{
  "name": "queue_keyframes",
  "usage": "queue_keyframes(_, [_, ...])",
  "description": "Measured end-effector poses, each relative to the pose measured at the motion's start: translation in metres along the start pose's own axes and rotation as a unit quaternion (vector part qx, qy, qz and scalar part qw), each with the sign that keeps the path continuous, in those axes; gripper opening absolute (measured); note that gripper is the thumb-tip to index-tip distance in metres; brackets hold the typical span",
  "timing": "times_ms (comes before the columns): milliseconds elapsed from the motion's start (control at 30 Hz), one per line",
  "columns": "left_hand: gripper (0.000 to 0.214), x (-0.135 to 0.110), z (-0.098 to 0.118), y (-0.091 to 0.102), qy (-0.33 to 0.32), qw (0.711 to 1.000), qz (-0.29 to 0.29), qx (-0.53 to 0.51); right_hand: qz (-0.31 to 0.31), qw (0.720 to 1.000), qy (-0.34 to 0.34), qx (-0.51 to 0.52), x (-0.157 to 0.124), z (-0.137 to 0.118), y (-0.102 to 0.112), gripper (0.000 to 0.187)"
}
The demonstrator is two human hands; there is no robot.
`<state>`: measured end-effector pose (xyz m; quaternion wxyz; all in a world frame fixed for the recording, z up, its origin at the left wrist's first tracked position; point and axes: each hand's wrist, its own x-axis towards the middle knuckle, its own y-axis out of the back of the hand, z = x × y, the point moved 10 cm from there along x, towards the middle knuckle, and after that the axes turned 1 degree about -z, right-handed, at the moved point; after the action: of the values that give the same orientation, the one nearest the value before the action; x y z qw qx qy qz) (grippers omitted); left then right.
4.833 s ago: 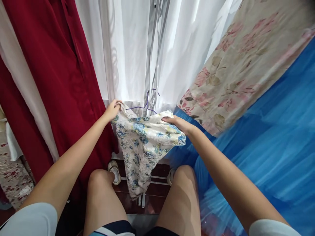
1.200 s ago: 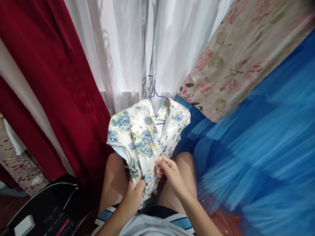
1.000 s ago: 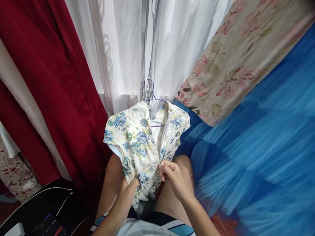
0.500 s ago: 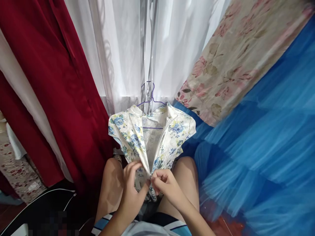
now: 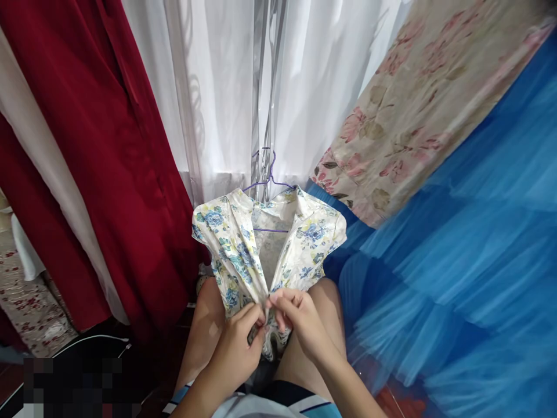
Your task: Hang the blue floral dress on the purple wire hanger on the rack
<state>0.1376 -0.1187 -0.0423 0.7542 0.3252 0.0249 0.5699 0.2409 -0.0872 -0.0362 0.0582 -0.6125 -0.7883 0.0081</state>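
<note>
A small white floral top [image 5: 235, 249] with blue flowers hangs on a purple wire hanger [image 5: 270, 180] from a clothes rail. Its front is open down to where my hands meet. My left hand [image 5: 239, 342] pinches the left front edge of the top. My right hand [image 5: 296, 319] pinches the right front edge, fingers pressed together. Both hands touch at the opening, just above my knees.
A dark red garment [image 5: 108, 145] hangs at the left, white sheer garments [image 5: 217, 93] behind the top. A pink-flowered fabric [image 5: 426, 104] and a blue tulle skirt [image 5: 470, 261] fill the right. A metal rack pole [image 5: 260, 87] runs up the middle.
Earlier I held the top spread wide by its shoulders. It now hangs on the hanger, and both hands have come together at the front opening.
</note>
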Motion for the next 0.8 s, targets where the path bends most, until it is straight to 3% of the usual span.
queue_keyframes(167, [0.014,0.001,0.002,-0.008,-0.004,0.998,-0.019,0.055,0.056,0.993,0.091,0.042,0.058,-0.068,0.024,0.042])
queue_keyframes(333, [0.015,0.001,-0.006,-0.009,0.010,0.993,-0.008,0.114,0.042,0.988,0.106,0.101,0.119,-0.125,0.028,0.024])
queue_keyframes(433, [0.015,0.000,-0.020,-0.014,0.022,0.993,-0.008,0.112,0.057,0.984,0.131,0.106,0.128,-0.140,0.028,0.023])
queue_keyframes(533, [0.013,0.007,-0.029,-0.014,0.020,0.999,-0.004,0.050,0.070,0.982,0.153,0.084,0.120,-0.136,0.025,0.023])
queue_keyframes(633, [0.020,0.032,-0.015,0.017,-0.009,0.998,0.055,0.005,0.077,0.982,0.164,0.058,0.107,-0.129,0.023,0.022])
queue_keyframes(800, [0.041,0.100,0.058,0.097,-0.146,0.972,0.184,0.004,0.068,0.980,0.183,0.021,0.095,-0.134,0.020,0.023])
